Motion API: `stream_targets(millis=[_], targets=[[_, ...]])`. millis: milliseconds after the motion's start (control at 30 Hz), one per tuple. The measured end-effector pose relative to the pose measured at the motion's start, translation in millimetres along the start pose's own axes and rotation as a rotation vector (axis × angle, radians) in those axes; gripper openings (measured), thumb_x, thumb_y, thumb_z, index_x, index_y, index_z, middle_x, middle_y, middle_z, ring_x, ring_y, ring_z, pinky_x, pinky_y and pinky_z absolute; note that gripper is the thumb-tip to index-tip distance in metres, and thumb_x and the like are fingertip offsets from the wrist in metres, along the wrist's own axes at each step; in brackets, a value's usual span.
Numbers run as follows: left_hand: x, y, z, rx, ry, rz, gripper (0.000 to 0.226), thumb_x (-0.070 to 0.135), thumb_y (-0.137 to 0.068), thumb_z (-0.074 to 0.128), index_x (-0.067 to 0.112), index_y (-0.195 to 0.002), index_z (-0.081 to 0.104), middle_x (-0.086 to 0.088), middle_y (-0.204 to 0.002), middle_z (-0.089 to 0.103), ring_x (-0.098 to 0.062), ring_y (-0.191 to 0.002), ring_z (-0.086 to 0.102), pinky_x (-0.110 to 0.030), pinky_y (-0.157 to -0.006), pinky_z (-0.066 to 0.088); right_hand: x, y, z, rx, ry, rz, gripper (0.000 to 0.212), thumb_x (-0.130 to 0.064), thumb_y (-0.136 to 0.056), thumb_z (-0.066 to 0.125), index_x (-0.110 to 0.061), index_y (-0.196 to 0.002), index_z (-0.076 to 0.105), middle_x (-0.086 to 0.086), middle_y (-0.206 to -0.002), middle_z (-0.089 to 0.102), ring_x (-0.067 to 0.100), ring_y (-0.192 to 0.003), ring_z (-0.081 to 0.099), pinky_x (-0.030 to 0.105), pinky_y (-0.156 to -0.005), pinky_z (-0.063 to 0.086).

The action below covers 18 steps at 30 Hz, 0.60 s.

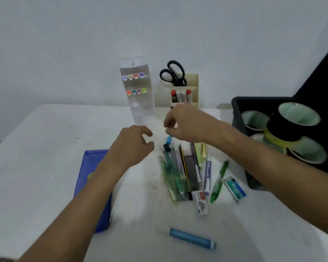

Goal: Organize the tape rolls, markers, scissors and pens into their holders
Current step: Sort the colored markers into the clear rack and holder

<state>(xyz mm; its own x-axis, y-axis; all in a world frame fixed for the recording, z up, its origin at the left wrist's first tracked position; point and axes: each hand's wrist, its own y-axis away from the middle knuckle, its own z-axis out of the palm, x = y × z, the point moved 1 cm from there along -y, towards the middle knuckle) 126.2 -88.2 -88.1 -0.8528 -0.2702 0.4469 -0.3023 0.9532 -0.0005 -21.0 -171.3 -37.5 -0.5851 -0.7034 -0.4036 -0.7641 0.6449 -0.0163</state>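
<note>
Scissors point(173, 73) and tape rolls point(299, 118) are already stowed, but the pen pile point(186, 167) before the beige holder point(194, 82) remains, my left hand point(134, 144) and right hand point(186, 122) loosely curled, empty.

Both hands hover over the white tabletop point(45, 129), the left hand point(133, 146) and right hand point(186, 123) loosely curled, holding nothing, above a heap of pens point(186, 167). Scissors point(173, 72) stand in a cream holder point(194, 82); tape rolls point(292, 129) fill a black bin point(237, 110).

Both hands, left point(133, 143) and right point(186, 122), hover with fingers loosely curled.
</note>
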Motion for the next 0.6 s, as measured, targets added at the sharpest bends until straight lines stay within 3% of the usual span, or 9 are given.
stream_targets(millis=[100,200,333,433,533,600], targets=[[7.8,41.2,22.3,-0.251,0.058,0.053,0.022,0.031,-0.085,0.067,0.027,-0.107,0.066,0.012,-0.08,0.063,0.001,-0.065,0.054,-0.01,-0.056,0.038,9.5,52.1,11.1,-0.129,0.025,0.044,0.016,-0.019,-0.087,0.062,-0.01,-0.095,0.074,0.003,-0.094,0.072,0.014,-0.083,0.064,0.029,-0.079,0.053],[10.8,72.0,48.1,-0.399,0.083,0.122,0.02,0.033,-0.082,0.07,0.031,-0.102,0.068,0.016,-0.077,0.061,-0.001,-0.066,0.057,-0.013,-0.062,0.043,31.1,86.8,29.9,-0.203,0.009,0.145,0.014,-0.018,-0.086,0.062,-0.013,-0.091,0.074,0.0,-0.091,0.072,0.011,-0.081,0.064,0.022,-0.073,0.051],[10.0,74.2,63.1,-0.336,0.064,0.142,0.021,0.032,-0.085,0.068,0.026,-0.105,0.068,0.014,-0.085,0.06,0.001,-0.065,0.053,-0.008,-0.061,0.04,56.2,111.7,41.0,-0.152,-0.08,0.304,0.011,-0.02,-0.087,0.064,-0.017,-0.094,0.072,-0.004,-0.093,0.068,0.009,-0.079,0.061,0.018,-0.069,0.049],[17.8,71.6,61.1,-0.319,0.031,0.196,0.019,0.034,-0.082,0.07,0.026,-0.099,0.069,0.014,-0.085,0.059,0.004,-0.062,0.05,-0.006,-0.055,0.037,56.1,126.7,46.6,-0.124,-0.137,0.312,0.006,-0.02,-0.086,0.066,-0.02,-0.088,0.071,-0.007,-0.086,0.066,0.003,-0.071,0.058,0.011,-0.06,0.043],[29.8,68.9,62.3,-0.329,0.027,0.244,0.019,0.033,-0.083,0.069,0.027,-0.101,0.068,0.012,-0.088,0.061,0.002,-0.065,0.052,-0.006,-0.056,0.037,49.0,137.0,56.8,-0.178,-0.126,0.308,0.011,-0.025,-0.085,0.068,-0.019,-0.094,0.07,-0.006,-0.091,0.066,0.006,-0.076,0.06,0.013,-0.062,0.046],[36.3,55.1,65.0,-0.253,0.02,0.202,0.02,0.033,-0.087,0.065,0.021,-0.103,0.068,0.006,-0.088,0.063,-0.004,-0.069,0.054,-0.014,-0.059,0.041,43.4,143.3,61.5,-0.226,-0.138,0.292,0.015,-0.032,-0.082,0.071,-0.02,-0.092,0.069,-0.006,-0.09,0.066,0.008,-0.078,0.061,0.018,-0.066,0.05]])
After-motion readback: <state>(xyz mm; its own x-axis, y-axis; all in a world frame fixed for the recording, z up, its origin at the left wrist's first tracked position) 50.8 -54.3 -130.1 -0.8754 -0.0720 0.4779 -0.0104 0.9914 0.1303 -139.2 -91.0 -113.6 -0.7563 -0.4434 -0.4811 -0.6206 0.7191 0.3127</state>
